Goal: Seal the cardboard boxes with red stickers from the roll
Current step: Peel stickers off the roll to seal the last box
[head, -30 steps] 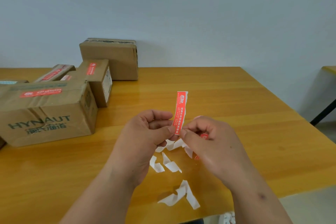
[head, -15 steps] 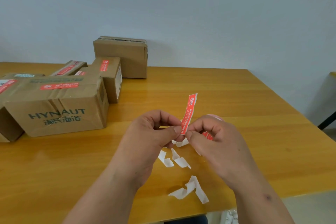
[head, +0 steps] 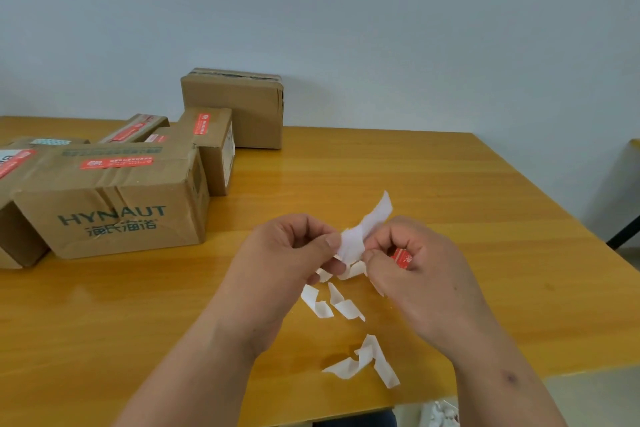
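both hands are raised just above the wooden table [head: 433, 184], near its front edge. left hand [head: 287, 253] pinches the lower end of a white strip [head: 363, 232] between thumb and curled fingers; the strip's white side faces the camera and it tilts up to the right. right hand [head: 419, 263] has its fingertips curled onto the same strip from the right, and a bit of red sticker roll [head: 401, 257] shows inside its closed palm; most of the roll is hidden by the fingers. under and in front of the hands, torn white backing scraps [head: 332, 302] lie on the table, with a further curled scrap [head: 367, 360] near the front edge. the cardboard boxes sit well apart to the left: a large hynaut box [head: 117, 215] with a red sticker [head: 116, 162] on its top seam, a smaller box [head: 211, 146] just behind it with a red sticker on top, a flat box [head: 135, 128] also stickered, and a plain box [head: 235, 104] at the back against the wall with no red sticker in view. another box [head: 14, 166] is cut by the left frame edge. nothing lies between hands and boxes.
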Available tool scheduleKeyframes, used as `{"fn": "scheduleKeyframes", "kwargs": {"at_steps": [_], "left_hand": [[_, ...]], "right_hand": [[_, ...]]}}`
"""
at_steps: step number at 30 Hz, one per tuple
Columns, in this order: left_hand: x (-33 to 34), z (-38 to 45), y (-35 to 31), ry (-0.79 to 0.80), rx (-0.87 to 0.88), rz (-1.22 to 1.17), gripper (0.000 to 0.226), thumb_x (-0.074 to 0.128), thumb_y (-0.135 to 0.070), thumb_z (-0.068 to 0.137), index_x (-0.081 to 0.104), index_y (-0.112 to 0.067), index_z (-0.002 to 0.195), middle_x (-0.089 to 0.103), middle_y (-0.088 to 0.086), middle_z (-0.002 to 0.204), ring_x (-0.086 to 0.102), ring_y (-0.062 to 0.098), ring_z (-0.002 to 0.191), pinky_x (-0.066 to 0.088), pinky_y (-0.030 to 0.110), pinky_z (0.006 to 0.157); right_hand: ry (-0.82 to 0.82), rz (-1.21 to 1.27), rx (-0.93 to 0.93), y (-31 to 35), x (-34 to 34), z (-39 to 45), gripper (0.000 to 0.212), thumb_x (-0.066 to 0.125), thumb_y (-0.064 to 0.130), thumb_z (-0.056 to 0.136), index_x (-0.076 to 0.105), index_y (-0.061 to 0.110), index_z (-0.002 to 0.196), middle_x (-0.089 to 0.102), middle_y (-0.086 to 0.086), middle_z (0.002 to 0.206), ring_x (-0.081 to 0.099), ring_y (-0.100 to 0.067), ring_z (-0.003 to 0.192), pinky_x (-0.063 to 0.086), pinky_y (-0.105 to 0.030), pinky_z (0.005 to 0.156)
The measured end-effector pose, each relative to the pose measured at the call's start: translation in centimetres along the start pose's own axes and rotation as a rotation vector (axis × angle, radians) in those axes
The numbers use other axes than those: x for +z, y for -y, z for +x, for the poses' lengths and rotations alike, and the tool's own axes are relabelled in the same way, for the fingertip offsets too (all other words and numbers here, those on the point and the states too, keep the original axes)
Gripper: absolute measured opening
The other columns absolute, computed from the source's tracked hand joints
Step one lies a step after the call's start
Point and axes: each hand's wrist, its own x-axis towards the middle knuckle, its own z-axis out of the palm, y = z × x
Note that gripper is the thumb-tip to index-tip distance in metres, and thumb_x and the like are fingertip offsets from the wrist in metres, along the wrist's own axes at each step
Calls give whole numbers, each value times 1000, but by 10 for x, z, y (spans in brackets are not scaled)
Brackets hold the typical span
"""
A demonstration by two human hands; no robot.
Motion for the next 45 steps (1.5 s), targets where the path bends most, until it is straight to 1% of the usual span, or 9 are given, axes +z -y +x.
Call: {"fn": "scheduleKeyframes", "kwargs": {"at_steps": [5, 14, 18, 26, 28, 31, 36, 41, 45], "left_hand": [[-21, 17, 6, -307, -15, -4, 11, 63, -19, 91, 70, -19, 83, 72, 1, 83, 63, 11, 73, 45, 29, 63], [-32, 25, -2, -511, 206, 218, 13, 62, -27, 92, 68, -31, 81, 60, -11, 67, 48, 1, 59, 40, 20, 53], [-26, 24, -3, -475, 507, 478, 13, 63, -23, 90, 65, -34, 85, 62, -17, 81, 56, -4, 80, 43, 8, 64], [-32, 34, 14, -466, 1115, 863, 14, 65, -12, 89, 62, -20, 100, 67, -7, 66, 60, 10, 59, 46, 33, 65], [-32, 35, 18, -424, 1145, 866, 20, 66, -8, 87, 61, -20, 102, 69, -5, 69, 63, 13, 60, 48, 36, 65], [-31, 29, 17, -344, 1025, 782, 11, 64, -19, 91, 70, -19, 101, 72, -10, 83, 64, 5, 76, 52, 33, 69], [-26, 15, 0, 27, 247, -181, 34, 69, -20, 85, 64, -25, 119, 74, -2, 106, 68, 14, 105, 53, 31, 88], [-47, 24, 3, 227, 71, -636, 65, 75, -35, 67, 62, -10, 126, 68, 19, 115, 66, 37, 104, 49, 58, 93], [-65, 30, -7, 94, 69, -497, 51, 63, -43, 78, 67, -12, 118, 69, 18, 111, 68, 31, 97, 53, 56, 88]], "right_hand": [[-143, -237, 83, -8, -19, 6, 12, 56, 26, 73, 56, 25, 61, 62, 12, 76, 54, 0, 82, 33, -37, 93], [0, -600, 126, 1, -15, 15, 31, 57, 40, 83, 51, 26, 57, 52, 12, 69, 52, -2, 88, 24, -34, 96], [-9, -209, 163, 7, 2, 27, 7, 58, 29, 90, 58, 36, 88, 59, 10, 70, 60, -8, 64, 55, -36, 68], [70, 777, 411, 19, 2, 45, 40, 54, 47, 87, 66, 11, 100, 65, -12, 69, 56, -21, 55, 41, -34, 56], [81, 836, 391, 18, 2, 45, 30, 63, 31, 83, 67, 4, 96, 65, -15, 71, 57, -19, 55, 42, -30, 54], [1, 807, 325, 15, 4, 44, 11, 62, -1, 85, 69, 4, 92, 67, -13, 71, 62, -21, 59, 48, -33, 61], [-39, 465, 127, 22, 6, 40, 31, 68, 14, 85, 59, 32, 109, 71, 3, 75, 70, -11, 78, 50, -32, 82], [-54, 292, -22, 33, 7, 40, 26, 67, 20, 86, 57, 38, 103, 72, 14, 80, 66, -1, 82, 46, -14, 72], [-77, 242, -79, 35, -1, 45, 24, 66, 21, 86, 57, 40, 98, 70, 16, 78, 64, -1, 81, 43, -8, 69]]}}
